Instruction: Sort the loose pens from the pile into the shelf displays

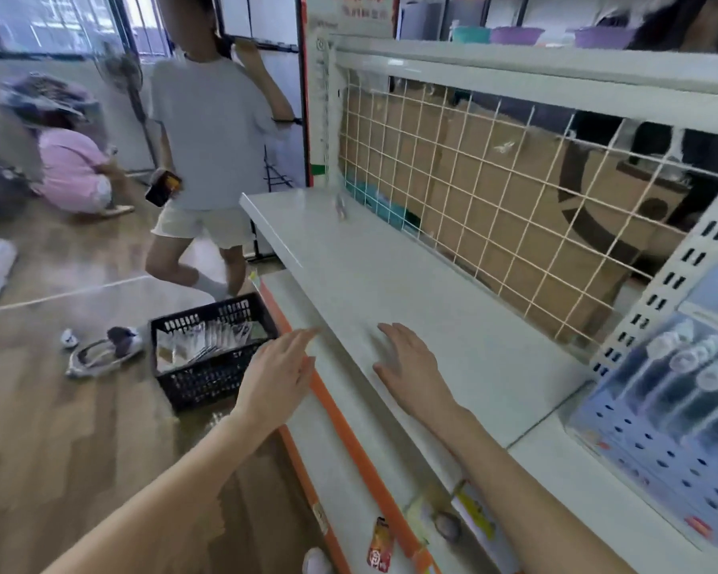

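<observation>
White shop shelf above a wooden floor

The long white shelf runs from ten o'clock toward four o'clock, backed by a wire grid; a small blurred object stands on it near the far end, too unclear to name. At four o'clock a blue display box of pens rests on the adjoining shelf section. A lower shelf with an orange edge strip lies beneath, at six o'clock. The wooden floor fills the nine o'clock side; on it, at eight o'clock, sit a black plastic crate holding packets, and just beside it a pair of shoes.
</observation>
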